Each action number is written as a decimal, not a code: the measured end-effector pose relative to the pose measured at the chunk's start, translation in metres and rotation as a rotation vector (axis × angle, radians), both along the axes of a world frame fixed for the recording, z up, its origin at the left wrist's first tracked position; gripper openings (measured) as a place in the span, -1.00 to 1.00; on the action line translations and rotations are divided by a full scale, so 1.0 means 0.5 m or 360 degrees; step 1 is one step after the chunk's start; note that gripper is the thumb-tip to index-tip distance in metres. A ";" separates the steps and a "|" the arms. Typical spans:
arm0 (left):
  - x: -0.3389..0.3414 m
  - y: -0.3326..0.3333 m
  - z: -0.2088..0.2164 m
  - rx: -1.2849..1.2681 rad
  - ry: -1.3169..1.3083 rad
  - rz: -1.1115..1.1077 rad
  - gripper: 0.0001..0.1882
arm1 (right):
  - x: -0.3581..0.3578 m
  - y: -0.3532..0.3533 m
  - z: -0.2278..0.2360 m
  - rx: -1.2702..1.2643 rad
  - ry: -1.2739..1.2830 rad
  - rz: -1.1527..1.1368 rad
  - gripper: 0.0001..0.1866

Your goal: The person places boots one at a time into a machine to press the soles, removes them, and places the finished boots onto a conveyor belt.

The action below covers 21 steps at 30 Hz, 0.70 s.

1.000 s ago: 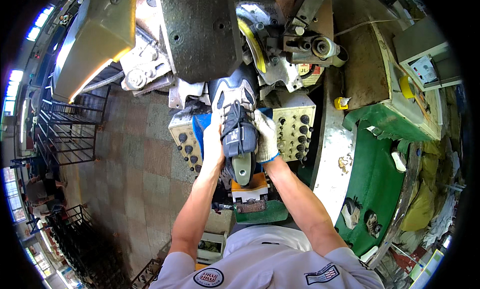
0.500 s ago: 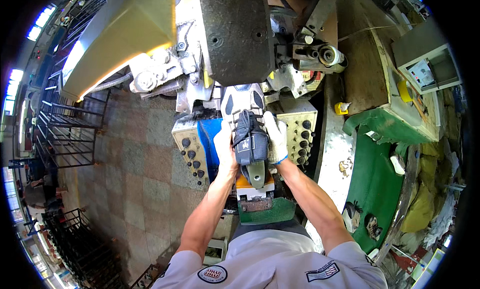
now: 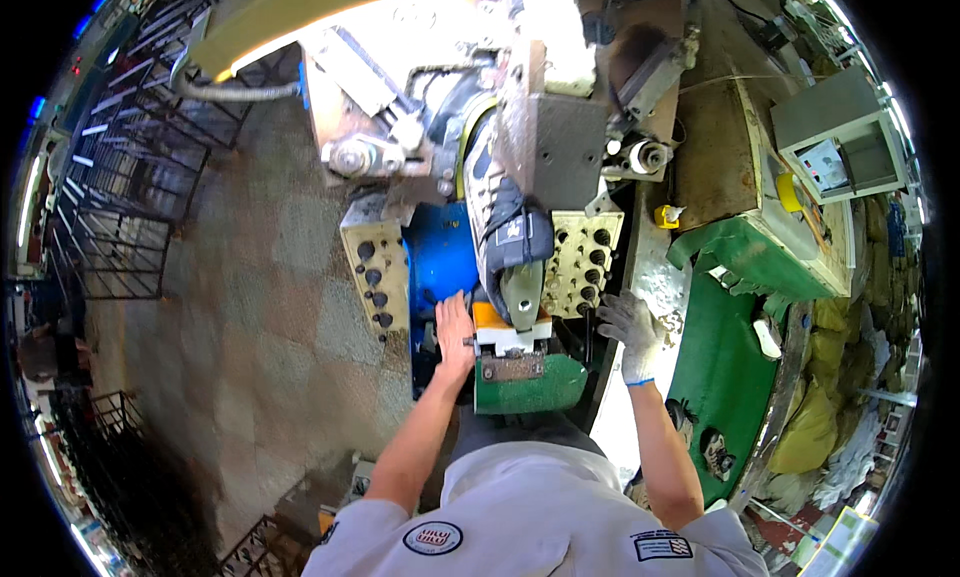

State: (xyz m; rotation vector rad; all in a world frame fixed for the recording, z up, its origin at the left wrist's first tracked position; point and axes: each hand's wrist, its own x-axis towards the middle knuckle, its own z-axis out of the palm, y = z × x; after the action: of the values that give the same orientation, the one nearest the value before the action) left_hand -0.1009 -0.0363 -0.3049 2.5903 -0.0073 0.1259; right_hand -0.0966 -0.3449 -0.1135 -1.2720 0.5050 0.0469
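Sitting ahead of and between the hands: laced shoe | long axis: away from the person, far end leaning left | left hand: nearer, fingers extended, no grip visible; contact with blue panel unclear | gloved right hand: farther, fingers spread, empty

One pale short-sleeved shirt, I note, with a dark-ringed round emblem on the left front, a dark-outlined rectangular patch on the right and dark marks on the sleeves. One pair of dark trousers, partly hidden. Right hand: one greyish-white fabric glove, cuff edged in blue.
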 end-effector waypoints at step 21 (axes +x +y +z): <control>-0.017 -0.021 0.755 -0.1759 0.0505 0.0062 -0.54 | -0.013 0.208 0.243 0.0812 -0.0399 0.0943 0.03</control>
State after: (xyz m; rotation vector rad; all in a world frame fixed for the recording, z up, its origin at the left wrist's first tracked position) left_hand -0.1094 -0.0467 0.0726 1.4809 0.1775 -0.2170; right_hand -0.1031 -0.2410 0.0082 -0.8679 -0.1147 0.4779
